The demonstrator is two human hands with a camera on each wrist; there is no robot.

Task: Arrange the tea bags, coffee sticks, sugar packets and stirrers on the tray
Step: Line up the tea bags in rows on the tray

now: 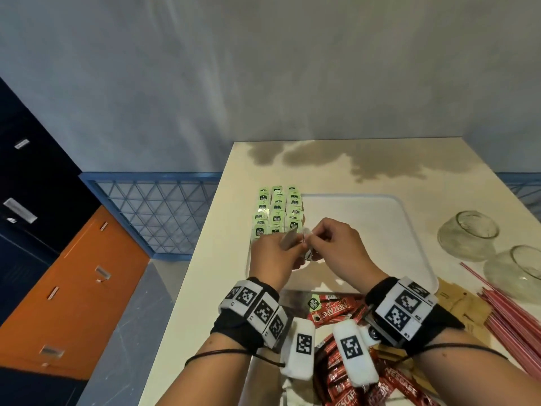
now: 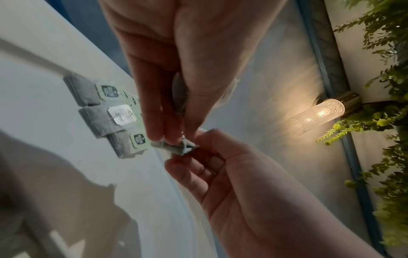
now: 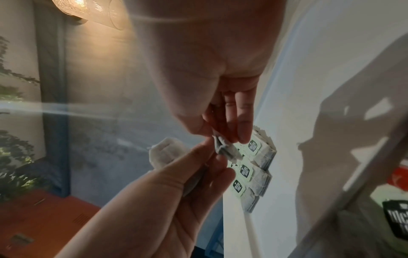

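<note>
Green-tagged tea bags (image 1: pixel 276 212) lie in three overlapping rows along the left side of the white tray (image 1: pixel 366 218). Both hands meet just above the near end of those rows. My left hand (image 1: pixel 292 249) grips a grey tea bag (image 1: pixel 288 240) between thumb and fingers. My right hand (image 1: pixel 311 238) pinches the crumpled end of a tea bag (image 2: pixel 183 148) right at the left fingertips (image 2: pixel 154 132). The right wrist view shows the same pinch (image 3: pixel 223 148), above the laid rows (image 3: pixel 251 167). Red coffee sticks (image 1: pixel 336 312), brown sugar packets (image 1: pixel 459 303) and red stirrers (image 1: pixel 509 306) lie off the tray, near me.
Two empty glass jars (image 1: pixel 468 234) (image 1: pixel 518 271) lie on their sides at the right of the table. A dark stain (image 1: pixel 366 159) marks the table's far end. The table's left edge drops to a blue mesh rail (image 1: pixel 152 212) and orange cabinets (image 1: pixel 73 288).
</note>
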